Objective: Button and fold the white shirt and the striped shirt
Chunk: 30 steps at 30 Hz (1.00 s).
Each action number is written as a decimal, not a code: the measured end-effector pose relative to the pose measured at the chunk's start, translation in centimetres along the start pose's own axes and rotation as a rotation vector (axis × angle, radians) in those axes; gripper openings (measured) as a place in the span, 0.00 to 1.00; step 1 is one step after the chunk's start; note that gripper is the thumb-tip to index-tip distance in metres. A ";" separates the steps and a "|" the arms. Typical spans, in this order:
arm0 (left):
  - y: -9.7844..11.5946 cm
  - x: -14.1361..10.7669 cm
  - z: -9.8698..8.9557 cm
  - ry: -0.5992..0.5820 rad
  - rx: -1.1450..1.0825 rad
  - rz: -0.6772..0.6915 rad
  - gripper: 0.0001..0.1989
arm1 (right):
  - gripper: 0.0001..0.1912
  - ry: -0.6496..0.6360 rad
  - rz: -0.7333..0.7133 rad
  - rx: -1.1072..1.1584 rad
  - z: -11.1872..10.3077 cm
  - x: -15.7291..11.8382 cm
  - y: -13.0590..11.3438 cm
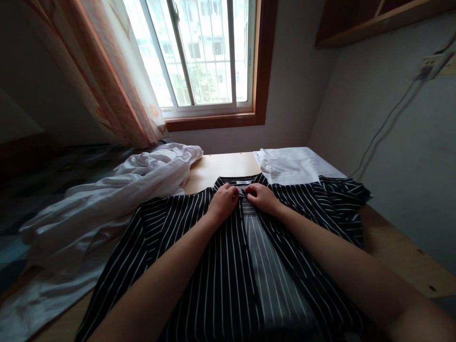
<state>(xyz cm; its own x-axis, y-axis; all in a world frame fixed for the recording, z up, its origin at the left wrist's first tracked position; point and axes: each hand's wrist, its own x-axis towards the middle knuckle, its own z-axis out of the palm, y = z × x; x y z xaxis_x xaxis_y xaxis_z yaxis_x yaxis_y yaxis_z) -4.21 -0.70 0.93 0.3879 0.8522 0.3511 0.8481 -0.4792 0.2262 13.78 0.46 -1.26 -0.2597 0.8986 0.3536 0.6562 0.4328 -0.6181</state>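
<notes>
A black shirt with white stripes (221, 266) lies spread out, its collar toward the window and its front parted. Just below the collar, my left hand (223, 203) pinches the left front edge. My right hand (262, 197) grips the right front edge, a small gap away from the left. Through the parted front shows the greyer inside of the shirt's back. Whether a button sits between my fingers is too small to make out.
Rumpled white cloth (142, 185) lies along the left side. Folded white cloth (299, 161) sits at the far right on the wooden board (224, 165). Behind are a window (203, 57) and a curtain (107, 71); a cord (384, 121) hangs down the right wall.
</notes>
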 end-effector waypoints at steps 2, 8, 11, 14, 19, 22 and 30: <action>-0.1 0.1 0.0 -0.011 -0.035 -0.016 0.04 | 0.10 -0.012 -0.012 0.022 0.0 0.1 0.3; 0.0 0.2 -0.3 -0.028 -0.033 -0.048 0.04 | 0.10 -0.006 -0.012 0.033 0.0 0.1 0.6; -0.1 0.2 -0.3 -0.030 -0.026 -0.071 0.03 | 0.10 0.005 -0.015 0.063 -0.1 0.1 0.4; -0.1 0.2 0.0 -0.026 -0.006 -0.065 0.03 | 0.09 0.028 0.000 0.138 -0.4 0.3 0.1; 0.5 0.0 0.2 -0.029 0.096 -0.064 0.04 | 0.09 0.064 0.056 0.357 -0.4 0.6 -0.2; 0.9 -0.1 0.2 -0.036 0.135 -0.049 0.05 | 0.08 0.033 0.061 0.404 0.1 0.5 -0.1; 1.4 -0.5 0.0 -0.080 0.187 -0.098 0.08 | 0.08 0.023 0.086 0.316 0.5 0.4 0.1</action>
<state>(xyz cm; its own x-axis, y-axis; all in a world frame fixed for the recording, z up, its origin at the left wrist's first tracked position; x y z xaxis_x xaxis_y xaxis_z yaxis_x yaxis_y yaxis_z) -3.27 -1.80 1.05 0.3212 0.9104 0.2608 0.9325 -0.3520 0.0806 13.37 0.88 -1.55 -0.1940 0.9327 0.3040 0.4222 0.3591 -0.8324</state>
